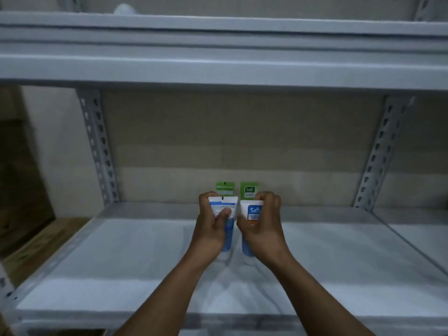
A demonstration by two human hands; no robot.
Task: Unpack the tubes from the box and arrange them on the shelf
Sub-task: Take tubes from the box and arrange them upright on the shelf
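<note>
on the shelf (121,251), hands (209,230) (265,227) grip two blue tubes (223,205) (252,210) — side by side

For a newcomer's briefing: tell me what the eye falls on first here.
The left hand grips the left blue tube and the right hand the right blue tube, side by side mid-shelf. Behind them a left green tube and a right green tube stand further back on the grey shelf.

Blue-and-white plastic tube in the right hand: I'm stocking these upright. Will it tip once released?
Probably tippy: the blue-and-white plastic tube stands tall on its narrower cap end. Yet two green tubes behind stand unaided. Likely light: the right hand grips only its upper half.
</note>
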